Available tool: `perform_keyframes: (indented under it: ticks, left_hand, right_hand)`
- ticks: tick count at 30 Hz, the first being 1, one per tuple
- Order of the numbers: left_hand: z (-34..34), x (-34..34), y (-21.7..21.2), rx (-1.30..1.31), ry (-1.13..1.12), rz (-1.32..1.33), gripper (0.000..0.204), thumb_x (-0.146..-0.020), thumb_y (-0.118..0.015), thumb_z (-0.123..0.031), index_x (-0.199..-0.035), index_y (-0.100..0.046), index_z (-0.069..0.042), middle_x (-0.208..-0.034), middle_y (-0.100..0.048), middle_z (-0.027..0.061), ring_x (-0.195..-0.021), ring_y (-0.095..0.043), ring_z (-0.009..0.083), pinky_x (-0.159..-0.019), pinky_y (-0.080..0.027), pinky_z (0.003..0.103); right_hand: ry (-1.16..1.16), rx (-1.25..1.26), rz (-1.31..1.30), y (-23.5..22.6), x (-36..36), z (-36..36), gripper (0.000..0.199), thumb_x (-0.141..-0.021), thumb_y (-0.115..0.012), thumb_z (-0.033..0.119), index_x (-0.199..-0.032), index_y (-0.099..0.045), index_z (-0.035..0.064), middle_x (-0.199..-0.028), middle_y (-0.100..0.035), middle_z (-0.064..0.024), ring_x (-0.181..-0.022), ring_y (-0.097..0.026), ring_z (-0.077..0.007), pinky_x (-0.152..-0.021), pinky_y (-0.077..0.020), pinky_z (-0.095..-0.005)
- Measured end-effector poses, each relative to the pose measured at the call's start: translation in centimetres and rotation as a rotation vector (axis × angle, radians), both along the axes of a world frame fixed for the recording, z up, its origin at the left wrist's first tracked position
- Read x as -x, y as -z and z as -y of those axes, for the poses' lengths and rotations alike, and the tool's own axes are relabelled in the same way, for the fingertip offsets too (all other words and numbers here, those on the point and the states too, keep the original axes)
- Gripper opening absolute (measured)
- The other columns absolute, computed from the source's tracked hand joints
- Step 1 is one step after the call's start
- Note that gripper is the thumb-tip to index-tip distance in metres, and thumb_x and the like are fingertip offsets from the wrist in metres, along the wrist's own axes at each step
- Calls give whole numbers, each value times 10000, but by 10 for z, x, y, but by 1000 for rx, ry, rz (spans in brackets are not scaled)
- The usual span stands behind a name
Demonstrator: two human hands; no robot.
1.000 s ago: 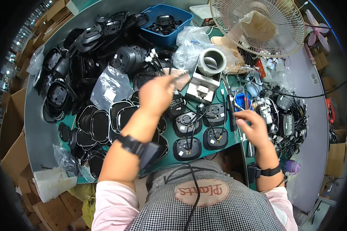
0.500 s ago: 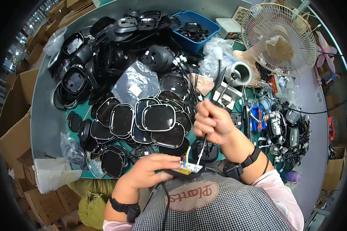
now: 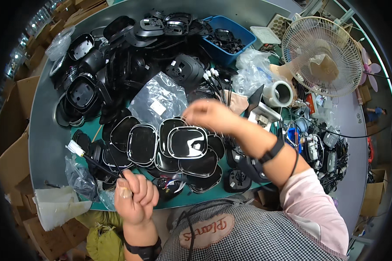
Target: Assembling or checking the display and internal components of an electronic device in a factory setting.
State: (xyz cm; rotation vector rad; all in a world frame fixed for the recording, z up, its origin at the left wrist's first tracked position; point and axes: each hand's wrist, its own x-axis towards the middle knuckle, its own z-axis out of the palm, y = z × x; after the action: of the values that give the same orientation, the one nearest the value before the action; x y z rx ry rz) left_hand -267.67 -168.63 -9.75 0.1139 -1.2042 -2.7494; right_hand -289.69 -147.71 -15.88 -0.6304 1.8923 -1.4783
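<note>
My left hand (image 3: pixel 135 198) is closed around a black cable (image 3: pixel 101 166) at the near left. The cable's white connector (image 3: pixel 76 148) sticks out to the upper left. A thin dark rod or wire (image 3: pixel 113 157) also rises from the fist; its kind is unclear. My right hand (image 3: pixel 210 115), smeared by motion, hovers over the far edge of the stacked glossy black rounded panels (image 3: pixel 187 142) with pale rims. I cannot make out whether its fingers hold anything. Beside my left hand, a small black part with coloured wires (image 3: pixel 167 185) lies at the table's near edge.
A heap of black plastic housings (image 3: pixel 130 65) fills the far left, with a clear plastic bag (image 3: pixel 159 100) before it. Upright cables with white connectors (image 3: pixel 212 75) stand beyond my right hand. A blue bin (image 3: pixel 231 54), a fan (image 3: pixel 321 56) and wired parts (image 3: pixel 322 150) lie right.
My left hand has left the wired part and moved left, now gripping a cable. My right hand has swung left over the panels; the rod-like thing it held no longer shows there.
</note>
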Motion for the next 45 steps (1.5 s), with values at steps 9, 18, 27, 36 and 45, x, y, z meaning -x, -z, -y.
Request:
perform_keyframes:
  ticks: [9, 18, 27, 36, 45]
  left_hand:
    - [19, -26, -9, 207, 19, 139, 397, -1068, -352, -377, -812, -416, -81, -554, -303, -30, -412, -210, 51, -367, -207, 220]
    - [12, -26, -7, 233, -62, 204, 302, -1035, -467, -282, -902, -468, -11, -609, -379, 10, -471, -324, 71, -434, -258, 224]
    - [-64, 32, 18, 804, -92, 304, 414, -947, -648, -219, -1255, -540, 36, -939, -600, 19, -846, -535, 70, -766, -452, 224]
    - [-95, 12, 4, 805, 184, 439, 289, -942, -617, -169, -1146, -627, 37, -1003, -697, 97, -891, -634, 139, -807, -509, 296]
    - [-130, -33, -5, 1279, 42, -2, 202, -1016, -485, -201, -1020, -579, -23, -801, -610, 109, -730, -606, 226, -689, -480, 332]
  right_hand:
    - [66, -966, -715, 148, 136, 10, 319, -857, -625, 208, -1135, -680, 62, -1220, -637, -172, -1137, -611, -332, -977, -488, -428]
    - [450, -699, -854, 65, 115, -23, 277, -795, -688, 187, -1042, -637, 73, -1031, -665, -164, -990, -637, -366, -846, -512, -459]
    - [649, 525, 179, -18, -70, -31, 495, -850, -708, 108, -1290, -503, 7, -1096, -639, -64, -900, -625, -150, -765, -534, -301]
    - [173, 432, 295, -40, -107, -119, 648, -850, -734, 300, -1357, -464, 0, -1246, -596, -149, -1136, -579, -216, -963, -476, -343]
    - [571, 486, 523, -37, -128, -135, 360, -1021, -512, 271, -1241, -568, -9, -1122, -679, -108, -980, -676, -198, -847, -562, -340]
